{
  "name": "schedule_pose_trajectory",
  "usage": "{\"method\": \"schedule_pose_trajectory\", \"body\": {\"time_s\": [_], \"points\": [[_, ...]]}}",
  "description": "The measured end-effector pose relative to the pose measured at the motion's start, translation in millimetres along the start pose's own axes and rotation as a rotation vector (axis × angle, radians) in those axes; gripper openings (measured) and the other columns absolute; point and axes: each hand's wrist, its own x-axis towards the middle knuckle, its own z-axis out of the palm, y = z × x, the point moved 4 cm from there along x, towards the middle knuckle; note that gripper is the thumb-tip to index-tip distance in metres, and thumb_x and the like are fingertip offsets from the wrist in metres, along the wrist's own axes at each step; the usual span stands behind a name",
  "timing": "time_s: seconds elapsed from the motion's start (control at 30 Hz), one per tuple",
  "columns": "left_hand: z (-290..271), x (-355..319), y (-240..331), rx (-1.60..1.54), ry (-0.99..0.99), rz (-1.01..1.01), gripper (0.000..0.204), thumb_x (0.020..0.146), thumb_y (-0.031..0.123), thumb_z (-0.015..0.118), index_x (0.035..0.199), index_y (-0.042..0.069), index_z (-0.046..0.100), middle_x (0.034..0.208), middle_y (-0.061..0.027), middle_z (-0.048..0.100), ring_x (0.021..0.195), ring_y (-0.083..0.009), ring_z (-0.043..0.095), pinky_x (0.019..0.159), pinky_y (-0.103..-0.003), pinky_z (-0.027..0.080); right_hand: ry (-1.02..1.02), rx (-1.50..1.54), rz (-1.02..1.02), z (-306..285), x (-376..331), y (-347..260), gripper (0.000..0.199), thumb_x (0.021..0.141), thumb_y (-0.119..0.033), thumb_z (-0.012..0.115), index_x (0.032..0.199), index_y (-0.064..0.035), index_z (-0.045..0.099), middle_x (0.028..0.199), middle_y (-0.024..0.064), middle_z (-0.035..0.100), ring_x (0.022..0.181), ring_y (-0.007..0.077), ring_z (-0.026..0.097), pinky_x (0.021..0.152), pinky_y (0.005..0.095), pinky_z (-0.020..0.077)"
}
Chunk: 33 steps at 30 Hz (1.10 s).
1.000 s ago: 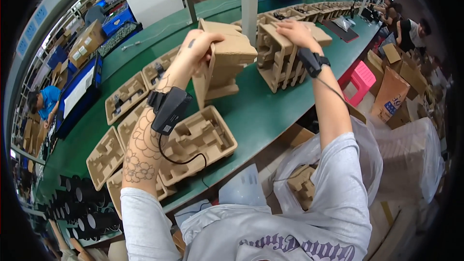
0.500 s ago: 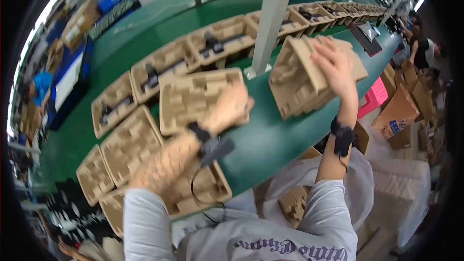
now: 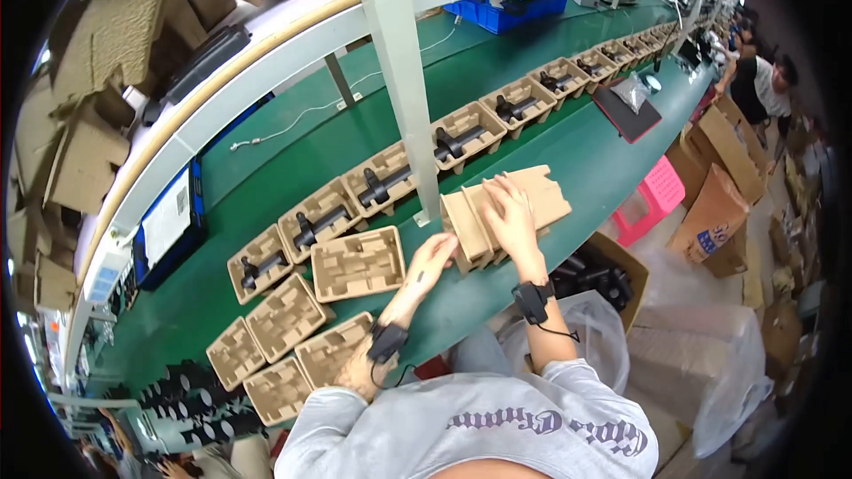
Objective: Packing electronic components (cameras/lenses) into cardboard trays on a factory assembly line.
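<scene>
A stack of nested brown moulded-pulp trays (image 3: 537, 193) stands on its side on the green bench in front of me. My right hand (image 3: 512, 217) grips it from above, fingers spread over the tray edges. At the stack's left end, my left hand (image 3: 432, 261) has its fingers stretched out, close to or touching the outermost tray (image 3: 462, 229); no grip shows. Left of that hand, a single bare pulp tray (image 3: 358, 263) lies face up. More face-up trays (image 3: 286, 318) sit beside and nearer to me. Both wrists wear black straps.
Behind, a long row of trays holding black parts (image 3: 386, 184) curves to the far right. A grey post (image 3: 396, 71) rises near the stack. A dark red-edged pad (image 3: 627, 111) lies farther right. A pink stool (image 3: 652, 202) and a box of black parts (image 3: 595, 279) stand below the bench.
My left hand has left the single tray, now lying by the row, and moved right to the stack. My right hand stays on the stack. The view has shifted.
</scene>
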Motion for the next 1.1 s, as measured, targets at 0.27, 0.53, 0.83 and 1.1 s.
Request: {"method": "schedule_pose_trajectory", "body": {"time_s": [0.27,0.53,0.83,1.1], "points": [[29,10,-1,-0.169,0.231,0.088,0.029,0.089,0.029,0.059,0.089,0.000,0.064,0.072,0.0017,0.059,0.061,-0.0058,0.049,0.053,-0.023,0.036,-0.049,-0.400,0.144,6,16,29,0.047,0.088,-0.045,0.049,0.125,-0.0170,0.055,0.137,0.0154,0.043,0.130,0.0349,0.034,0.104,0.0581,0.0227],[25,-99,63,0.365,0.111,-0.003,0.027,0.082,0.022,0.060,0.086,-0.005,0.061,0.066,-0.0138,0.063,0.060,-0.0228,0.063,0.055,-0.034,0.047,-0.047,-0.342,0.091,-2,14,47,0.042,0.090,-0.042,0.049,0.124,-0.0187,0.057,0.136,0.0112,0.045,0.131,0.0308,0.033,0.104,0.0586,0.0220],[74,-84,-80,0.885,-0.011,-0.241,0.030,0.077,0.021,0.059,0.079,-0.008,0.055,0.070,-0.0242,0.062,0.068,-0.0381,0.063,0.064,-0.044,0.050,0.022,-0.446,0.053,18,8,19,0.040,0.089,-0.041,0.049,0.122,-0.0189,0.058,0.135,0.0123,0.046,0.131,0.0308,0.034,0.105,0.0578,0.0212],[38,-63,-90,0.807,0.229,0.038,0.051,0.084,0.028,0.061,0.107,-0.015,0.043,0.061,-0.0225,0.059,0.059,-0.0375,0.062,0.056,-0.041,0.050,-0.003,-0.368,0.121,7,13,37,0.042,0.089,-0.042,0.049,0.124,-0.0197,0.057,0.138,0.0123,0.044,0.132,0.0322,0.033,0.105,0.0568,0.0197]]}}
